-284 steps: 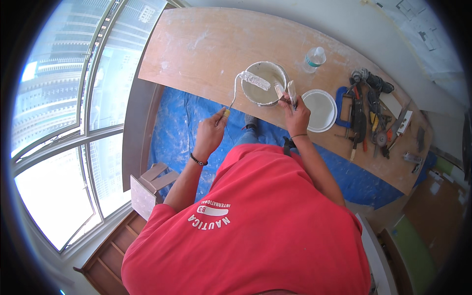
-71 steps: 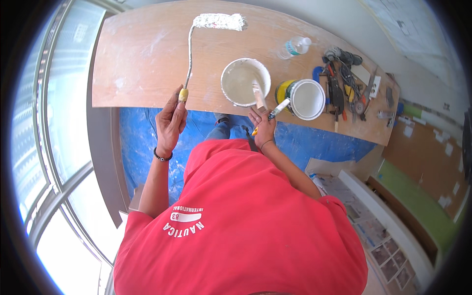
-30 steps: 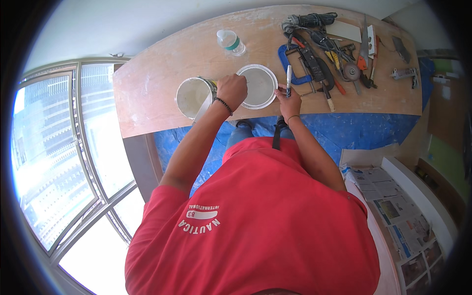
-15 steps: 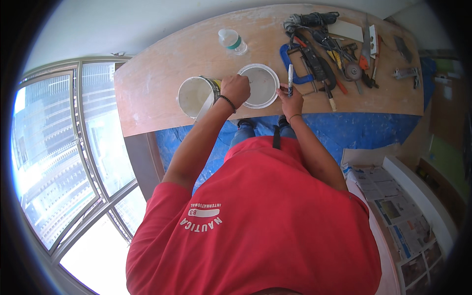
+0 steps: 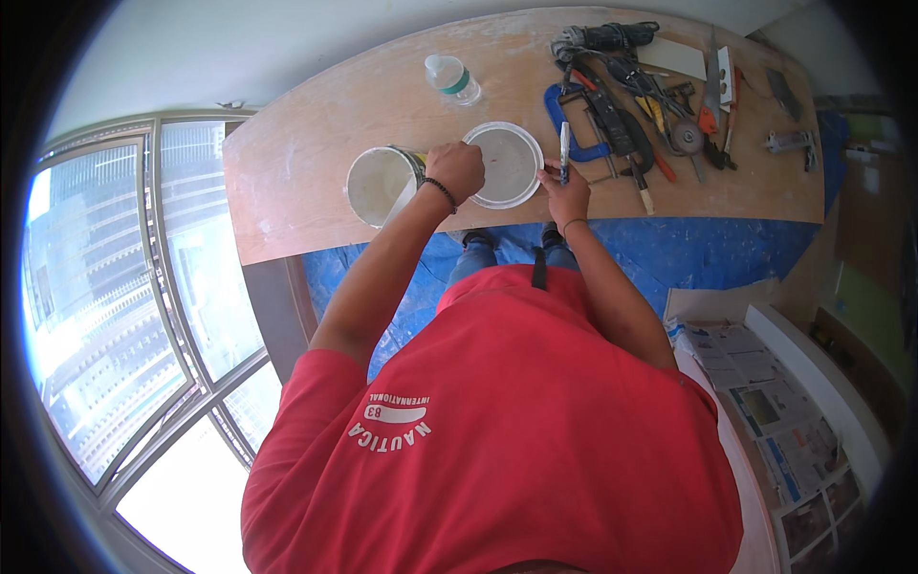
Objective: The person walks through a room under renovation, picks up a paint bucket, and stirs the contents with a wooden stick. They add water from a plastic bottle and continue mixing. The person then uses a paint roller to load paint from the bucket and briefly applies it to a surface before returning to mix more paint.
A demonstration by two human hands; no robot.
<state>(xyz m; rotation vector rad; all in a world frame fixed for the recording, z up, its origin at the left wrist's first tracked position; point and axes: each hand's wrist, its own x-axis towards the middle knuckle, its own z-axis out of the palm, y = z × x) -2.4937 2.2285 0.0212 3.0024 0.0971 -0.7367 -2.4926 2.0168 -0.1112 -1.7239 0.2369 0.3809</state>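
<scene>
My left hand (image 5: 455, 173) is closed in a fist between an open white bucket (image 5: 381, 188) and a round pale lid or shallow tub (image 5: 507, 165). Its fingers curl out of sight, so what they hold, if anything, is hidden. Beside my left wrist, a pale flat strip (image 5: 402, 201) crosses the bucket's near right side; its kind is unclear. At the right rim of the round piece, my right hand (image 5: 568, 196) grips a white and dark marker pen (image 5: 564, 153) that points away from me. Its fingertips touch or nearly touch that rim.
A clear bottle with a green band (image 5: 457, 84) stands farther back on the wooden table (image 5: 306, 143). Tools crowd the right: a blue clamp (image 5: 558, 120), an angle grinder (image 5: 602, 40), a saw (image 5: 711, 96). Blue sheeting (image 5: 708, 253) covers the floor; windows (image 5: 105, 306) are left.
My left hand has shifted slightly left and away from me, drawing off the round piece's rim. My right hand and the marker pen stay nearly still.
</scene>
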